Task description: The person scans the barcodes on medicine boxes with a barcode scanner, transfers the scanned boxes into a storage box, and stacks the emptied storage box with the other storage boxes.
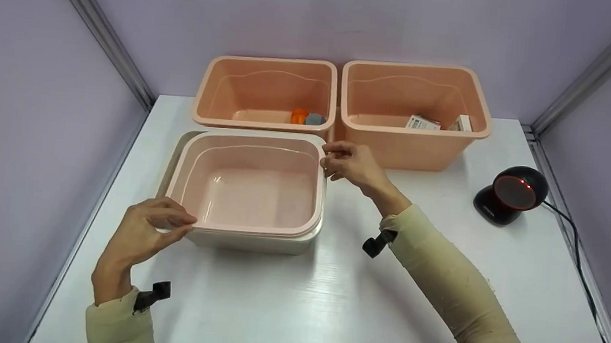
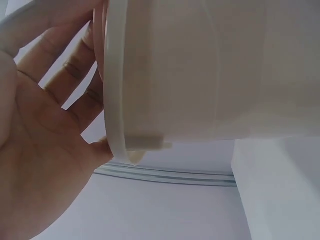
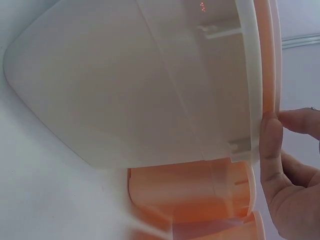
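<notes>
A pale pink bin sits nested inside a white bin, left of the table's middle. My left hand pinches the pink rim at its near left corner. At the far right corner, my right hand holds the same rim between thumb and fingers. From below, the left wrist view shows the left hand beside the white bin's side. In the right wrist view the right hand grips the pink rim, which stands just above the white bin's wall.
Behind stand two peach bins. The left one contains an orange item and a grey item; the right one holds small white boxes. A black scanner with a cable stands at the right. Walls enclose the table's back and sides.
</notes>
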Motion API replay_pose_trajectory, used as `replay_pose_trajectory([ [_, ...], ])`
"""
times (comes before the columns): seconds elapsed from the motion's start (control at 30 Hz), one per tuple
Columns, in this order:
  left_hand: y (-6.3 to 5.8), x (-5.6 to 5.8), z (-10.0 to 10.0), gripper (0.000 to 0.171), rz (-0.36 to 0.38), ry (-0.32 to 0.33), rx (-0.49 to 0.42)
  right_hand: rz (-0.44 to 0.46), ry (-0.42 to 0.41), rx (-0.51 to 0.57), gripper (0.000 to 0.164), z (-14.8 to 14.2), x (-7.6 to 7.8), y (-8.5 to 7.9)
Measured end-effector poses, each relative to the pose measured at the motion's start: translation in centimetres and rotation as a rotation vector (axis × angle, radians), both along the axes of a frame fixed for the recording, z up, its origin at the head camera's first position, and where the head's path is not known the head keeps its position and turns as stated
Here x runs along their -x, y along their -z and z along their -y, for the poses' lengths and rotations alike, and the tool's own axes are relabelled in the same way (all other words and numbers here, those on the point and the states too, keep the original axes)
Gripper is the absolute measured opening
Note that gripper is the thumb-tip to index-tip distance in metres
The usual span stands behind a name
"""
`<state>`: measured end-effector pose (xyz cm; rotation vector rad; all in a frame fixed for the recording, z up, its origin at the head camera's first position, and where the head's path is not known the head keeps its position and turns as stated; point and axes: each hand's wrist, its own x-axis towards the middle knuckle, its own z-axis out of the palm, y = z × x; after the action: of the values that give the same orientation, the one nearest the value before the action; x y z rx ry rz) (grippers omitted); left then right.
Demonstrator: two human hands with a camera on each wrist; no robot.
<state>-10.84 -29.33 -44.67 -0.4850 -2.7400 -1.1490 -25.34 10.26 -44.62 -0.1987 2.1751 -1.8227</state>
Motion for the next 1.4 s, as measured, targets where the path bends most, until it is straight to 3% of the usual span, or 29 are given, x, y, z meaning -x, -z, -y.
replay_pose_trajectory([
  [0.2,0.1,0.3,0.0,0.016,-0.032,-0.013,0.03,-0.029,-0.004,-0.038,0.035,-0.2,0.0,0.1],
  [0.4,0.2,0.2,-0.1,0.015,-0.018,-0.016,-0.007,-0.046,-0.006,-0.064,0.032,-0.8,0.0,0.2],
  [0.63,0.0,0.5,-0.5,0.014,0.008,-0.067,0.008,-0.079,-0.01,-0.106,0.029,-1.8,0.1,0.0],
  [1.07,-1.7,1.8,-1.6,0.031,0.037,-0.045,0.125,-0.207,0.01,-0.303,0.023,-4.5,0.1,-0.8],
  [1.4,-3.5,3.4,-3.3,0.031,0.005,-0.003,0.162,-0.301,0.011,-0.408,0.025,-7.3,0.2,-1.7],
])
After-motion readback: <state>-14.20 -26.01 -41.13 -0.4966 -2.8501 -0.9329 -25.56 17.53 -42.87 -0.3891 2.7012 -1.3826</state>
